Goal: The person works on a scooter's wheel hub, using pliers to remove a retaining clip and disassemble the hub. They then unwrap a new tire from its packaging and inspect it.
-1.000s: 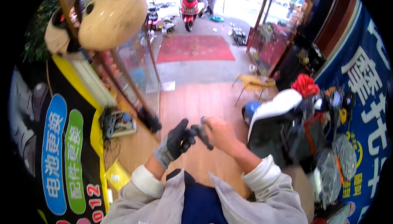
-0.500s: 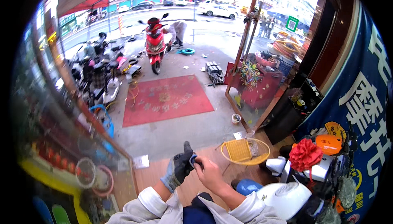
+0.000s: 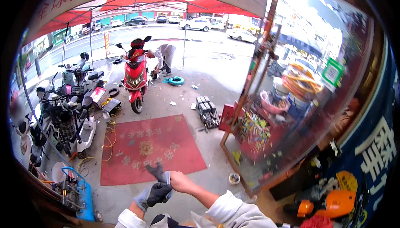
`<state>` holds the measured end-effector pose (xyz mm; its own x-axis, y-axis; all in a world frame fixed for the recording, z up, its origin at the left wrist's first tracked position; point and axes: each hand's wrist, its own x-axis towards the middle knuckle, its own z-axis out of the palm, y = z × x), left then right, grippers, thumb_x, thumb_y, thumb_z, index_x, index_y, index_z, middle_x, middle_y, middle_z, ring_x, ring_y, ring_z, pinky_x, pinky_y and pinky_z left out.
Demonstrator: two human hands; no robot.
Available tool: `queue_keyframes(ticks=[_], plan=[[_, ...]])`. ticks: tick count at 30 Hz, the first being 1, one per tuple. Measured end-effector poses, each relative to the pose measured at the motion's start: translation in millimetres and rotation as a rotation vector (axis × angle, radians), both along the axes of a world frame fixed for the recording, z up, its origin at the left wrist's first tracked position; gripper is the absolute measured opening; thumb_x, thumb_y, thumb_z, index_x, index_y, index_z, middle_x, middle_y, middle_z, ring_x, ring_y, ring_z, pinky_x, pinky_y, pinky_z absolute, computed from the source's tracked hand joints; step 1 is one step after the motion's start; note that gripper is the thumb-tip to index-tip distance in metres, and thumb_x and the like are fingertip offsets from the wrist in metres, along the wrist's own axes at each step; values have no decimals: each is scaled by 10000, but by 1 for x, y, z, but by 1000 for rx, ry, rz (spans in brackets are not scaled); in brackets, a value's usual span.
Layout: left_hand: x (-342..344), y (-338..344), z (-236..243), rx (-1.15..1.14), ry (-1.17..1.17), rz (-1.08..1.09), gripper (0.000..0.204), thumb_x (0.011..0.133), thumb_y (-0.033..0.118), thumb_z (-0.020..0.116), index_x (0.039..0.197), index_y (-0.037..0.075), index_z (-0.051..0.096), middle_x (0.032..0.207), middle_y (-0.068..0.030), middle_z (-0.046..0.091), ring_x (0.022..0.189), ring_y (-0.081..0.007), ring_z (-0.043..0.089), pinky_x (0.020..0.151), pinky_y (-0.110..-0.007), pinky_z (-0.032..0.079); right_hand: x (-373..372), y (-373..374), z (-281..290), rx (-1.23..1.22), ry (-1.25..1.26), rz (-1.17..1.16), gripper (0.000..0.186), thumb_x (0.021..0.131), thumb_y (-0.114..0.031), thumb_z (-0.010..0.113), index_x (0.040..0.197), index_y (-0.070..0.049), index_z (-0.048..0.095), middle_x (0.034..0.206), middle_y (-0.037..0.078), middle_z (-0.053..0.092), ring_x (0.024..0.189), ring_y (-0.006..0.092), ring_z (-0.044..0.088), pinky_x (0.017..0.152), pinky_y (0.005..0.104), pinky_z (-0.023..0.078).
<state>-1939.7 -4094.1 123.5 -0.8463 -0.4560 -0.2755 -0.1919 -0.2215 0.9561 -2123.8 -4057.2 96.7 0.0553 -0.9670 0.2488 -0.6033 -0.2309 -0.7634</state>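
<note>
A grey work glove with a dark palm covers my left hand [image 3: 158, 194]. Its fingers are closed on the cuff of a second grey glove [image 3: 156, 172], whose dark fingers stick out up and to the left. My bare right hand [image 3: 181, 182] is at the pale cuff of that second glove. The ends of its fingers are hidden at the cuff, so how far they reach inside cannot be made out. Both hands are held in the air, in front of the near edge of a red floor mat [image 3: 137, 134].
A red scooter [image 3: 135, 76] stands beyond the mat, a bent-over person in pale clothing [image 3: 166, 57] beside it. Parked scooters [image 3: 68, 115] and a blue air compressor [image 3: 85, 199] line the left. A glass door [image 3: 287, 144] stands at right; a battery pack [image 3: 206, 109] lies near it.
The view has shifted forward toward the doorway, and the yellow chair has left it. My hands sit lower and further left in view, and the second glove's fingers now show beyond my left hand.
</note>
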Motion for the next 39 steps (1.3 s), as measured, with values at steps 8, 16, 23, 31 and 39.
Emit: queue_keyframes(ticks=[8, 16, 23, 31, 39], plan=[[-135, -263, 1, -390, 33, -169, 333, 938, 362, 666, 783, 70, 628, 662, 16, 584, 606, -93, 551, 547, -264, 451, -144, -259, 17, 629, -885, 72, 207, 867, -39, 577, 1040, -7, 686, 841, 61, 667, 693, 136, 621, 574, 284, 474], [-324, -517, -10, -57, 263, -197, 258, 946, 293, 669, 899, 40, 658, 730, 6, 613, 649, -87, 565, 582, -253, 461, -295, -476, -35, -188, -448, -302, 339, 847, -37, 600, 1177, 43, 597, 1071, 148, 674, 922, 290, 651, 797, 383, 498], [-441, -709, -3, -305, 62, -387, 209, 936, 230, 674, 1000, 36, 717, 811, -7, 671, 709, -69, 595, 622, -238, 482, -410, -745, -9, -2, -960, -312, 521, 975, -413, 523, 1287, 4, 550, 1092, 183, 663, 911, 232, 680, 774, 345, 522], [-464, -963, -24, -51, 169, 246, 218, 945, 173, 537, 1022, 24, 677, 850, -62, 668, 709, -170, 636, 620, -270, 496, -484, -997, 8, 474, -3, 565, 571, 718, -272, 834, 1200, -26, 651, 1080, 149, 714, 966, 239, 636, 914, 375, 480], [-583, -1211, -98, 140, 299, 466, 281, 903, 374, 700, 834, 103, 674, 660, -8, 613, 534, -88, 539, 463, -233, 380, -615, -1258, -79, -97, 508, 920, 523, 772, -346, 806, 1192, -112, 601, 1165, 138, 637, 1031, 309, 595, 904, 391, 490]])
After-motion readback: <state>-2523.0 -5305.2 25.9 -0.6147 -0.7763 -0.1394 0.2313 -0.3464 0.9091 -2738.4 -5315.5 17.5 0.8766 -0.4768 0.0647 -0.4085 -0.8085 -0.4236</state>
